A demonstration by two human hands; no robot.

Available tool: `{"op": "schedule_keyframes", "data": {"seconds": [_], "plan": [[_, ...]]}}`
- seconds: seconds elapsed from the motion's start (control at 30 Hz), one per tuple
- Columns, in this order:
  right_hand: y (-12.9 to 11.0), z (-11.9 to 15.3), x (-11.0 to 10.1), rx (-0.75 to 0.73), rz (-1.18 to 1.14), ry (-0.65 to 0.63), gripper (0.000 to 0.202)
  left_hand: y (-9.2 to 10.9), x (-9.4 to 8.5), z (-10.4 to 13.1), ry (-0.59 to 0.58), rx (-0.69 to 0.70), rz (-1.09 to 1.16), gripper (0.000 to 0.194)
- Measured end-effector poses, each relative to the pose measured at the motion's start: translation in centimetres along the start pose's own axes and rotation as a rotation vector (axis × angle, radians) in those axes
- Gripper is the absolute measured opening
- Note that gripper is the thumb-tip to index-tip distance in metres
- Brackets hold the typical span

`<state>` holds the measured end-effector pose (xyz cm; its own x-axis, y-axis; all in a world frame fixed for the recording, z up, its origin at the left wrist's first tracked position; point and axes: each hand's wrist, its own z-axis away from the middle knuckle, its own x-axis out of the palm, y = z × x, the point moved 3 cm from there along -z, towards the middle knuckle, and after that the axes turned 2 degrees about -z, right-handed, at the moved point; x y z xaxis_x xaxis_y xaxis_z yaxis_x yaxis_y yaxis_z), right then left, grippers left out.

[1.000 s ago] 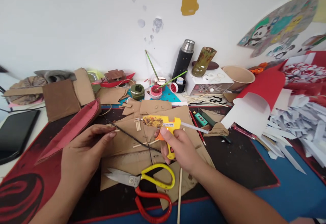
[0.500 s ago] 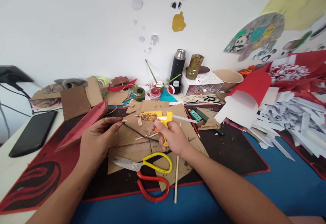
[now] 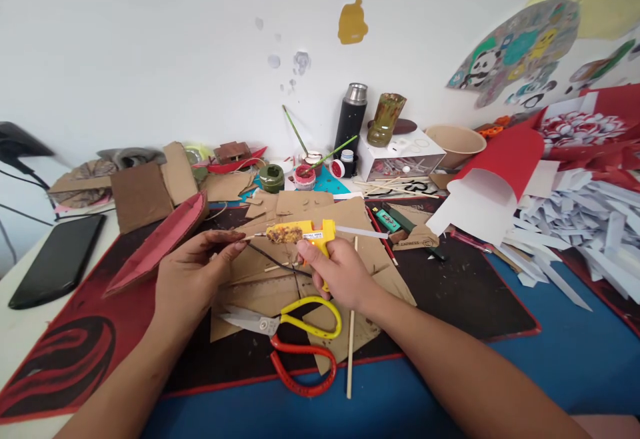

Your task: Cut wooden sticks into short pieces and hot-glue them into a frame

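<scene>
My right hand (image 3: 340, 269) grips a yellow glue gun (image 3: 300, 232), its nozzle pointing left and a clear glue stick jutting from its back. The fingers of my left hand (image 3: 200, 266) pinch a small light piece (image 3: 249, 238), perhaps a stick end, right at the nozzle tip. The gun's dark cord (image 3: 273, 260) runs over brown cardboard (image 3: 260, 292). Nearer me lie scissors (image 3: 270, 326) with one yellow and one red handle, blades pointing left. A thin wooden stick (image 3: 351, 352) is to their right.
A pink-lined cardboard boat shape (image 3: 163, 242) and a black phone (image 3: 57, 259) lie left. Behind stand paint jars (image 3: 271, 178), a black thermos (image 3: 351, 116) and a white box (image 3: 400, 152). Red-and-white paper (image 3: 500, 172) and paper strips (image 3: 595, 219) fill the right.
The glue gun has moved slightly left, bringing its nozzle closer to my left fingertips. The camera view has tilted slightly downward.
</scene>
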<state>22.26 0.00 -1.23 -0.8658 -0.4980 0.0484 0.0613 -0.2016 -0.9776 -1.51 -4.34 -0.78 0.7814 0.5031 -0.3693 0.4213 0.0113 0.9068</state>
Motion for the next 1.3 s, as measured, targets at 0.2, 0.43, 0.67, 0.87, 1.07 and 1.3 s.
{"op": "schedule_keyframes", "data": {"seconds": [0.2,0.43,0.67,0.87,1.07,1.3], "plan": [[0.2,0.0,-0.1,-0.019,0.034,-0.007,0.062,0.2,-0.1,0.0,-0.008,0.010,-0.001,0.030],[0.3,0.1,0.0,-0.034,0.091,-0.007,0.064,0.3,-0.1,0.2,-0.021,0.030,-0.028,0.024],[0.3,0.1,-0.1,-0.031,0.041,0.002,0.062,0.1,0.0,-0.1,0.005,-0.038,0.061,0.029],[0.3,0.2,0.0,-0.047,0.044,-0.009,0.062,-0.6,0.4,-0.6,0.009,-0.139,0.281,0.033],[0.1,0.4,0.2,-0.042,0.063,-0.004,0.063,-1.0,0.9,-0.7,-0.090,-0.287,0.512,0.034],[0.0,0.4,0.2,-0.048,0.040,-0.021,0.061,-0.8,1.1,-0.6,-0.122,-0.402,0.619,0.042]]}}
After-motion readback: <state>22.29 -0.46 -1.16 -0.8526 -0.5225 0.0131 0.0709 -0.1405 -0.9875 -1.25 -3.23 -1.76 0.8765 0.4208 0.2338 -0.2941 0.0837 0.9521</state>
